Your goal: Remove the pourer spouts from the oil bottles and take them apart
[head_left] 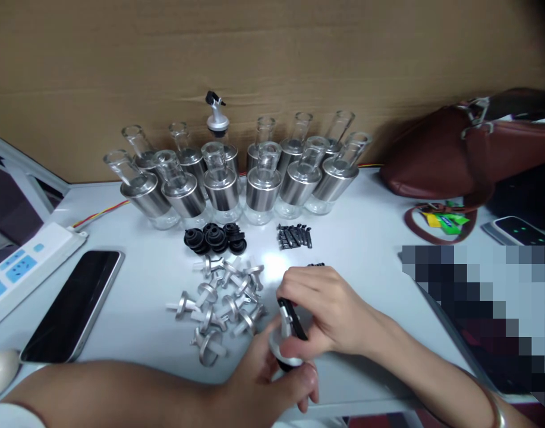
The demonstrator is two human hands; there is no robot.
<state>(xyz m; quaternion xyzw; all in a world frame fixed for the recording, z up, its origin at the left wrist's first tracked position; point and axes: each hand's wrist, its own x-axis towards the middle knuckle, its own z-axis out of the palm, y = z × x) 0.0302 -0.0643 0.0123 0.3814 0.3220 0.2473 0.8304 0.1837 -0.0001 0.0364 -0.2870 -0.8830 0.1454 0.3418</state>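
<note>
Silver-toned spout (277, 346), nearest the table edge, sits disc-down on a black stopper (284, 364), both enclosed by the left hand (272, 386), its fingers and thumb curled around the base. Black lever (295, 324) lies along the right side of the spout's neck; its long axis runs from upper left to lower right, slanting toward the person. Right hand (328, 309) is nearer the lever, fingers at the upper end, thumb at the lower, closed on it with little gap. Whether lever and neck are joined cannot be told. Beyond, to the left: loose silver spouts (230, 307). Farther: black stoppers (216, 239) and small black pieces (293, 236). Farthest: glass bottles (263, 189) in two rows.
</note>
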